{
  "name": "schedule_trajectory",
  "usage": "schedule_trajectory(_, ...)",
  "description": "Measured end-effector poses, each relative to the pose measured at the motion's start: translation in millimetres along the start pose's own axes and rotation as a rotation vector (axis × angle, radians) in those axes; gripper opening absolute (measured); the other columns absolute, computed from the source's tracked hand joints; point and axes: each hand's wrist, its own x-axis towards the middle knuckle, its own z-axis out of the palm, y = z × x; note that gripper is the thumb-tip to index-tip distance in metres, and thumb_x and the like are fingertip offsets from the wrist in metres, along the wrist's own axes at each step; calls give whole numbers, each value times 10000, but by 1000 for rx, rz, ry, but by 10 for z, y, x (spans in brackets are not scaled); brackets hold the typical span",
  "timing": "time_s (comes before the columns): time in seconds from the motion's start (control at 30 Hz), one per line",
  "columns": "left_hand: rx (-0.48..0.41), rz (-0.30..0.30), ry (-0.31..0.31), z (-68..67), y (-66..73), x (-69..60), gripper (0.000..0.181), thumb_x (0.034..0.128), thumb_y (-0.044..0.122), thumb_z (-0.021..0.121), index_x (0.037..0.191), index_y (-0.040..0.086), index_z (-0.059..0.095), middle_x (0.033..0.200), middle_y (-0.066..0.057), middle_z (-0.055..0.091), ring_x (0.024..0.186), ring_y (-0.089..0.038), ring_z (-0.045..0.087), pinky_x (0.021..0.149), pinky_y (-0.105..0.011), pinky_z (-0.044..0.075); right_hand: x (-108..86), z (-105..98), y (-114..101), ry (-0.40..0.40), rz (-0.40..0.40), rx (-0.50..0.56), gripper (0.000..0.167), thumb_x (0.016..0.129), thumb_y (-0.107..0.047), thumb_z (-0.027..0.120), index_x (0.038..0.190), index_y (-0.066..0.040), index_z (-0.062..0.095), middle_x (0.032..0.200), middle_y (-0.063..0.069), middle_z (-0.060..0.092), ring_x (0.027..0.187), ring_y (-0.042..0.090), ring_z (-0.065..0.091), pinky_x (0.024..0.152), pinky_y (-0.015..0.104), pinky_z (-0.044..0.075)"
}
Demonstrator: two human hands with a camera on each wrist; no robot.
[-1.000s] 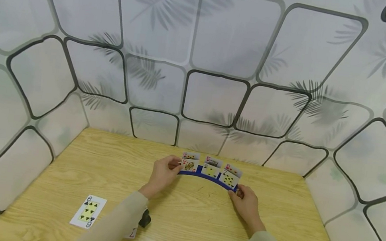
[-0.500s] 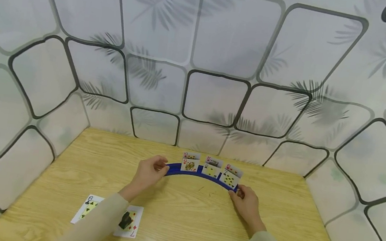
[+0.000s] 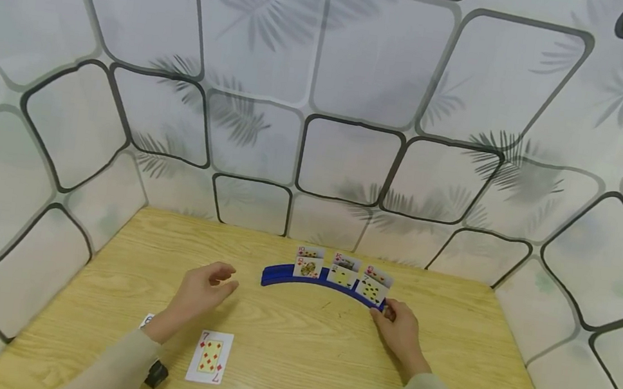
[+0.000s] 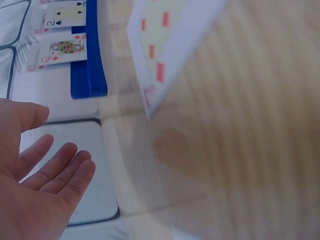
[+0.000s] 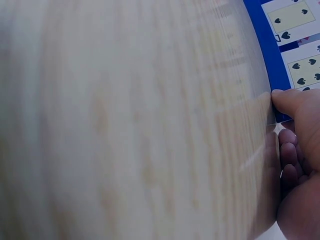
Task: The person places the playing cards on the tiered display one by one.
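A curved blue playing card holder (image 3: 278,274) stands on the table with three pairs of cards in it. Its left stretch holds no card. The queen of diamonds (image 3: 308,267) fronts a ten, the two of spades (image 3: 342,277) fronts a king, and the seven of spades (image 3: 372,289) fronts a red card. My right hand (image 3: 399,328) pinches the holder's right end, the thumb in front, as the right wrist view also shows. Off the holder's left end, my left hand (image 3: 201,294) hovers with nothing in it, fingers loosely bent and spread in the left wrist view.
The seven of diamonds (image 3: 210,356) lies face up on the wooden table (image 3: 292,354). Left of it, a second card (image 3: 147,319) is mostly hidden beneath my left forearm. Patterned white walls (image 3: 252,203) close off the table's back and sides.
My left hand has left the queen's spot, passed the holder's left end and drawn back left toward me. The seven of diamonds is uncovered; the six of clubs is now mostly covered. My right hand stays put.
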Motion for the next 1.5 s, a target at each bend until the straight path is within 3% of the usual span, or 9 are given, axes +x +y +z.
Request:
schedule_trajectory(0.2, 83, 12, -10, -249, -174, -235, 339, 958, 155, 787, 1243, -15, 716, 1212, -200, 761, 1120, -394, 727, 956, -573, 594, 8, 23, 12, -13, 11, 1, 301, 989, -199, 750, 1147, 52, 701, 892, 105, 608, 825, 208, 520, 938, 557, 544)
schedule_trajectory(0.47, 259, 61, 24, -548, -382, -551, 362, 923, 176, 822, 1220, -4, 718, 1173, -215, 766, 1120, -456, 716, 941, -616, 583, 5, 1, 6, -19, 18, 1, 317, 982, -188, 757, 1169, 62, 699, 894, 100, 614, 820, 201, 521, 939, 555, 546)
schedule_trajectory(0.73, 310, 19, -49, -822, -508, -792, 514, 871, 253, 877, 1274, -11, 700, 1258, -267, 725, 1164, -518, 679, 956, -658, 559, 12, 9, 33, -30, 36, -9, 321, 986, -208, 753, 1159, 57, 698, 896, 101, 616, 829, 211, 530, 967, 562, 543)
schedule_trajectory(0.9, 349, 60, -99, -948, -624, -910, 629, 776, 292, 934, 1275, -4, 692, 1287, -321, 684, 1179, -570, 642, 951, -745, 498, 12, 13, 38, -23, 29, -15, 314, 986, -205, 751, 1149, 58, 698, 890, 104, 616, 833, 215, 532, 973, 567, 540)
schedule_trajectory(1.0, 374, 74, -125, -1009, -670, -959, 705, 740, 329, 950, 1302, 5, 675, 1316, -357, 654, 1202, -609, 608, 921, -806, 462, 18, 10, 26, -22, 27, -13, 314, 984, -198, 751, 1154, 60, 698, 888, 103, 617, 829, 213, 531, 965, 560, 541)
schedule_trajectory(1.2, 397, 30, -162, -1070, -676, -1000, 793, 727, 374, 956, 1360, 9, 647, 1365, -413, 592, 1256, -692, 515, 915, -894, 367, 12, 2, 13, -29, 32, -5, 315, 986, -198, 748, 1159, 60, 694, 892, 100, 614, 830, 206, 525, 963, 559, 541)
schedule_trajectory(1.5, 387, -24, -206, -1076, -683, -1013, 766, 769, 400, 929, 1371, 16, 653, 1423, -510, 462, 1283, -790, 390, 934, -924, 294, 19, 7, 25, -25, 28, -3, 254, 987, -194, 748, 1092, 30, 694, 878, 89, 595, 820, 198, 504, 950, 537, 535)
